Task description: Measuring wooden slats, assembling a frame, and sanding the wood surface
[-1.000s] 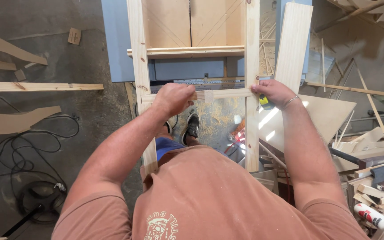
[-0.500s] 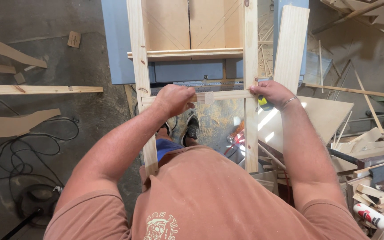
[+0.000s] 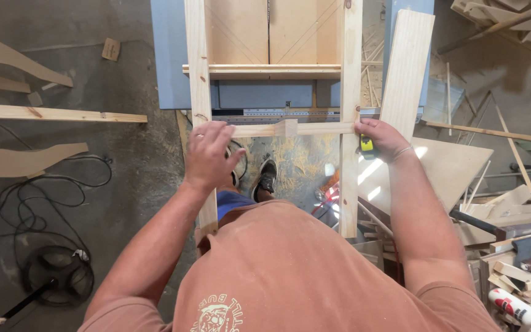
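Here, crosspiece (image 3: 290, 130) between both grips (level).

This is a woodworking shop. A bare concrete floor (image 3: 124, 203) is dusted with sawdust (image 3: 302, 157) and strewn with offcuts. At the right lies a heap of scrap (image 3: 511, 203): thin strips, sheet pieces and blocks piled loosely. At the left, curved cut-outs (image 3: 13, 157) and a long batten (image 3: 56, 114) lie on the floor, beside a tangled black cable (image 3: 44, 197) and a round black machine base (image 3: 59, 276). A pale pine frame (image 3: 201, 80) of two rails and crosspieces stands upright in the middle, a loose plank (image 3: 407, 67) leaning next to it. Behind it is a blue cabinet (image 3: 170, 55) with plywood panels (image 3: 241, 31) and a metal ruler (image 3: 265, 112).
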